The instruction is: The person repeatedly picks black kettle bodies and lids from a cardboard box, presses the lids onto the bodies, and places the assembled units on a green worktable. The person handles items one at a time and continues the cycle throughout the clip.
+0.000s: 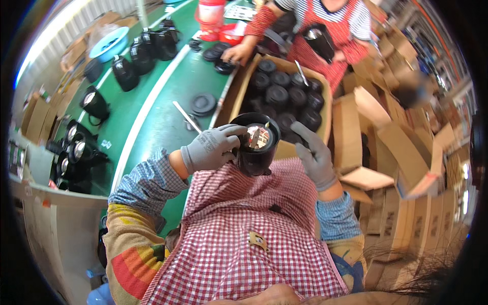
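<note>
My left hand (215,147), in a grey glove, grips the rim of a black jug (252,165) from its left side. The jug is tilted toward me in front of my apron, so the shiny, mirror-like metal (260,136) in its mouth shows. To the right of the jug, my gloved right hand (316,158) is raised with fingers apart and holds nothing. Just beyond both hands, a cardboard box (327,113) is packed with several round black parts (277,95). On the green table left of it lie a black disc (203,103) and a white-handled tool (186,116).
Several black jugs (125,73) stand along the table's left side, near a blue basin (110,43). Across the box, a co-worker (325,40) holds a black jug and reaches toward black lids (215,52). Opened cartons (376,137) crowd the right.
</note>
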Demonstrator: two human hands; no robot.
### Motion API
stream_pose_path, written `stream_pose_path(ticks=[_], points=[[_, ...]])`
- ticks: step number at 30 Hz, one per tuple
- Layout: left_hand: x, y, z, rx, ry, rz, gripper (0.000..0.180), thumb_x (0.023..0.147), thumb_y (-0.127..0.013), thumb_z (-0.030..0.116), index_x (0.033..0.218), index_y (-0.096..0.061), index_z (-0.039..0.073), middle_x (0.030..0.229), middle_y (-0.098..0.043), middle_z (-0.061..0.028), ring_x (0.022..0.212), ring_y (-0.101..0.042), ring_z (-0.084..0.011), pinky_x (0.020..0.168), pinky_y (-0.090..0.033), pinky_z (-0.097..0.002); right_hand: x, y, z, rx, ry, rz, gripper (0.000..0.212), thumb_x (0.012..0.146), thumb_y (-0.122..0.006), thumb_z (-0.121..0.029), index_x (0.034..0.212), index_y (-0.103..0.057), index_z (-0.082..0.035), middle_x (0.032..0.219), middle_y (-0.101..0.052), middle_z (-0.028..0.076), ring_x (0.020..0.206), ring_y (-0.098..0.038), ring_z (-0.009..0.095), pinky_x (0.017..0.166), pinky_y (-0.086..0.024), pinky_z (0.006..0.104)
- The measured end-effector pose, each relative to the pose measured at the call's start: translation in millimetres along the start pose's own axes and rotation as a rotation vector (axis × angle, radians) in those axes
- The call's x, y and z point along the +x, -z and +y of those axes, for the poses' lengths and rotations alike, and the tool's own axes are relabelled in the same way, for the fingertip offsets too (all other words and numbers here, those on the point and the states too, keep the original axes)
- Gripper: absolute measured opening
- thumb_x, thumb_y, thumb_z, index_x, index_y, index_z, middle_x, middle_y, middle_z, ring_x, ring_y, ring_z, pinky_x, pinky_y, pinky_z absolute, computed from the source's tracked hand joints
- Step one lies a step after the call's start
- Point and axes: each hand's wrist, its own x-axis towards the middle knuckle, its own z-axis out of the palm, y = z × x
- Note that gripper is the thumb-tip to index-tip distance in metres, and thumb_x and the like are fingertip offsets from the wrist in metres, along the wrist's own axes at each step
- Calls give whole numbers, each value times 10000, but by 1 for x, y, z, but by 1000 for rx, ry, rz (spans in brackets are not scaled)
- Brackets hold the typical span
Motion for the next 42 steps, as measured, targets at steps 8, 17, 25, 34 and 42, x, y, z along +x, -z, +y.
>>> stream_pose_path(ticks=[8,17,25,34,42], points=[[22,-98,73,158,73,-442,322,808,-669,175,1111,-680,64,1299,-598,-118,1063,-650,-301,862,-554,-437,-45,0,27,14,-122,-258,460,876,-713,-243,1294,-663,-56,1246,-691,148,1152,-648,308,1008,-497,400],[36,-123,57,-5,71,-286,316,868,-686,219,1143,-629,76,1200,-621,-126,1034,-654,-309,790,-563,-433,-21,-4,68,-197,-126,-807,669,767,-761,-246,1401,-579,-137,1457,-548,94,1350,-493,309,1163,-358,437],[61,-139,51,92,233,-438,229,928,-609,233,1072,-612,55,1069,-634,-145,834,-690,-320,646,-572,-397,13,-19,107,-111,-152,-978,697,782,-766,-255,1440,-558,-160,1497,-520,93,1373,-470,327,1184,-331,443],[55,-68,-138,153,412,270,310,880,-729,215,1158,-690,84,1073,-705,-158,964,-691,-356,811,-571,-424,14,-2,100,-125,-330,-960,779,767,-788,-362,1470,-523,-157,1526,-487,89,1367,-465,345,1176,-352,443],[38,-40,-249,522,1263,-452,983,746,-861,435,1551,-386,130,1561,-371,-209,1397,-444,-412,1165,-378,-433,28,0,110,-132,-285,-1030,767,761,-767,-388,1448,-548,-128,1482,-529,140,1330,-511,325,1142,-398,431]])
